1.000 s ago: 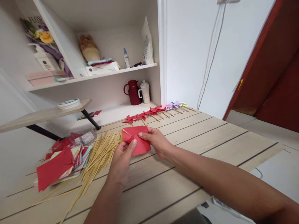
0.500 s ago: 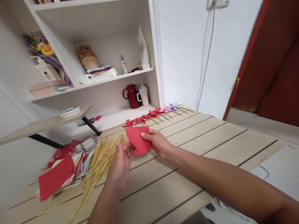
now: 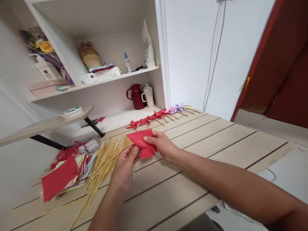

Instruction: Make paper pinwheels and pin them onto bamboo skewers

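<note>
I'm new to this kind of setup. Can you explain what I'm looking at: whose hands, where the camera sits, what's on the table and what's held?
There is no machine here, just a person's two bare hands, seen from a camera worn on the head, looking forward and down. The right hand pinches a piece of red paper; the left hand has its thumb and fingers at the paper's lower left edge, though its grip is hard to judge. On the table, to the left, lie loose thin sticks and a pile of colored paper. Paper pinwheels on sticks line the back.
</note>
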Tool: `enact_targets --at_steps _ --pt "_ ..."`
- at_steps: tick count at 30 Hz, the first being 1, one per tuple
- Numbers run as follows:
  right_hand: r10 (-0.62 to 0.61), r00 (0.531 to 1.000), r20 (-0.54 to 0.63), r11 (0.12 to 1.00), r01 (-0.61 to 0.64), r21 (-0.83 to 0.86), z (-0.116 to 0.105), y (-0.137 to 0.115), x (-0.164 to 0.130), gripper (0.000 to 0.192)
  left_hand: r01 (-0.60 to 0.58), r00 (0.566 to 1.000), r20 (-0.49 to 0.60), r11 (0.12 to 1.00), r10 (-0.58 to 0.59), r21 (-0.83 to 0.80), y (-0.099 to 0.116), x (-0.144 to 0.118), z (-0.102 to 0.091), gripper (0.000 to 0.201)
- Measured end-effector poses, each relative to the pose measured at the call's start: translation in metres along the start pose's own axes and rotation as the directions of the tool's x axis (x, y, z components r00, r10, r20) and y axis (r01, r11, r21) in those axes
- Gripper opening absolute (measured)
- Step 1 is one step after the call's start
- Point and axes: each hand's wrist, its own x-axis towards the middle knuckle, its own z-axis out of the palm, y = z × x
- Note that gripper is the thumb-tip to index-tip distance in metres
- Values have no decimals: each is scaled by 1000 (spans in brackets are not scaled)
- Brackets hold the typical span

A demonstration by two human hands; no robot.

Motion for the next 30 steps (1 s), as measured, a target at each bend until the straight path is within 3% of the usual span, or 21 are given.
enact_targets --at_steps 12,17,30 --pt "-51 998 38 986 57 -157 1 1 -4 26 -14 999 -44 999 16 50 1 -1 0 48" --pt "-75 996 41 974 82 -212 1 1 -5 22 5 1000 -14 1000 -5 2 3 -4 3 46" --pt "-41 999 21 988 43 -150 0 3 -6 33 58 997 -52 998 -59 -14 0 -4 1 41"
